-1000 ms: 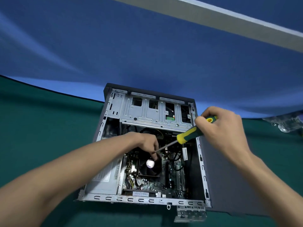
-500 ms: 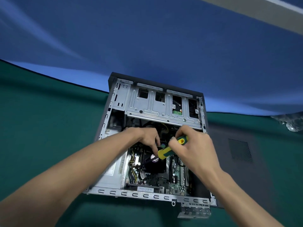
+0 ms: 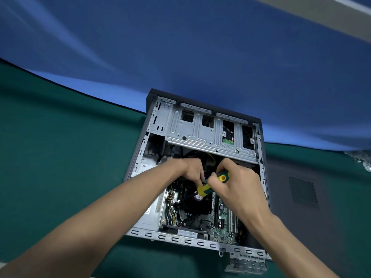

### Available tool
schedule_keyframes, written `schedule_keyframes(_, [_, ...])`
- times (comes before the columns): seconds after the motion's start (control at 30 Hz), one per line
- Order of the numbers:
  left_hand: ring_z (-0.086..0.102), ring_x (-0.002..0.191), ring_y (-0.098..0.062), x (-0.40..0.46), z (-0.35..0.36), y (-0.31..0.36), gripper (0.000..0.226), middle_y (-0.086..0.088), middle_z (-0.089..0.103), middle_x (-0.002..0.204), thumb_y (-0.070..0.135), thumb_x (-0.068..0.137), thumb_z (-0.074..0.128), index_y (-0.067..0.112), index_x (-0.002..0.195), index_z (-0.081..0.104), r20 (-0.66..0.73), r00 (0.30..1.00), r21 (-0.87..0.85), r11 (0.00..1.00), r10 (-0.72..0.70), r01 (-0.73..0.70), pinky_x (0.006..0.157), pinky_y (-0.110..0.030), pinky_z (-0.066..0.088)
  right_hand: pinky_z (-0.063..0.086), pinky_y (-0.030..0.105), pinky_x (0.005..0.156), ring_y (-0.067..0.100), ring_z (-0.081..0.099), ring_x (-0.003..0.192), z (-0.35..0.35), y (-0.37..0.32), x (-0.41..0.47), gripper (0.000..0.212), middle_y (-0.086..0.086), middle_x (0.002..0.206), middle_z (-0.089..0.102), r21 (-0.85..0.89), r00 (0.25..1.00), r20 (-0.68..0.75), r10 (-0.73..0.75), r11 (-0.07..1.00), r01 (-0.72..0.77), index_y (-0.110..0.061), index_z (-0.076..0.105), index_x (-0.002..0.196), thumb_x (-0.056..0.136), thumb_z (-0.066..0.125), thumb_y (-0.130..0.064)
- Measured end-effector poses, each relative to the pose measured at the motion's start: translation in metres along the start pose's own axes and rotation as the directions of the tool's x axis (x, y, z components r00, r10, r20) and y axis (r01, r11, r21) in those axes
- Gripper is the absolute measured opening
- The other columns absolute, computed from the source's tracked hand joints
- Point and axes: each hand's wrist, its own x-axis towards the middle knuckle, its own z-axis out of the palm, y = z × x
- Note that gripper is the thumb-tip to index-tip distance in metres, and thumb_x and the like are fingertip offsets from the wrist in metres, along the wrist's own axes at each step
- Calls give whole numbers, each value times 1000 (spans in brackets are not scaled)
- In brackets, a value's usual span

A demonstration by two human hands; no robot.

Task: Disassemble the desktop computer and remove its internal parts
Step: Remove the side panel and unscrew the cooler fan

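Note:
An open desktop case (image 3: pixel 148 141) lies on its side on the green table, its motherboard (image 3: pixel 222 221) and black CPU fan (image 3: pixel 197 203) exposed. My right hand (image 3: pixel 239 187) grips a yellow and green screwdriver (image 3: pixel 212 184), which points down towards the fan. My left hand (image 3: pixel 192 169) reaches into the case just left of the screwdriver, fingers curled down by the tool's shaft; what they touch is hidden. A silver drive cage (image 3: pixel 200 133) spans the far end of the case.
The silver power supply (image 3: pixel 152 209) sits along the case's left side. The removed dark side panel (image 3: pixel 305 197) lies flat on the table to the right. A blue backdrop (image 3: pixel 180 57) rises behind the table. Crumpled clear plastic (image 3: pixel 363 161) lies at the right edge.
My right hand has come down from above the case's right wall into the case, bringing the screwdriver steeply over the fan. My left hand stayed inside.

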Motion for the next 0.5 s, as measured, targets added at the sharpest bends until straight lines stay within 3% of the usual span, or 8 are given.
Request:
schedule_keyframes(0.13, [51, 102, -16, 0, -1, 0, 24, -1, 62, 107, 16, 77, 72, 13, 101, 73, -3, 1000, 0, 1000, -4, 4, 82, -32, 47, 25, 19, 44, 5, 45, 47, 0, 0, -1, 23, -8, 51, 50, -1, 1000, -2, 7, 1000, -7, -20, 54, 77, 77, 53, -43])
schedule_keyframes(0.2, [52, 103, -23, 1, -1, 0, 23, -6, 63, 107, 13, 78, 70, 12, 101, 73, -3, 1000, 2, 1000, -1, 1, 69, -29, 46, 27, 20, 44, 6, 46, 48, -1, -1, -1, 25, -7, 52, 53, 6, 1000, -3, 3, 1000, -3, -19, 55, 78, 77, 51, -44])
schedule_keyframes(0.23, [53, 103, -26, 2, -1, 1, 22, -9, 64, 107, 11, 79, 68, 11, 100, 72, -3, 1000, -1, 1000, -1, 1, 55, -26, 44, 27, 20, 44, 6, 47, 48, -1, -2, -1, 26, -6, 53, 54, 6, 1000, -3, 1, 1000, -1, -19, 55, 79, 77, 51, -44])
schedule_keyframes(0.3, [54, 102, -29, 3, 0, 1, 19, -13, 64, 106, 7, 79, 66, 7, 96, 72, -10, 1000, -7, 1000, -5, 5, 39, -15, 33, 29, 20, 44, 6, 46, 47, -1, -3, -1, 24, -6, 53, 54, -1, 1000, 1, -4, 1000, 4, -19, 55, 79, 78, 51, -43])
schedule_keyframes(0.43, [58, 75, -21, 4, 1, -1, 9, -16, 66, 104, 6, 78, 65, 5, 85, 71, -18, 1000, -2, 1000, -9, 9, 47, -14, 32, 30, 22, 45, 9, 43, 48, 2, -5, -2, 19, -5, 53, 51, -20, 1000, 14, -17, 1000, 17, -18, 54, 79, 81, 58, -36])
schedule_keyframes(0.5, [58, 78, -23, 4, 2, -1, 10, -17, 66, 105, 5, 79, 64, 3, 86, 70, -16, 1000, -8, 1000, -7, 7, 49, -14, 33, 31, 23, 45, 10, 44, 48, 2, -5, -2, 19, -6, 52, 50, -13, 1000, 13, -10, 1000, 10, -18, 54, 78, 81, 59, -35])
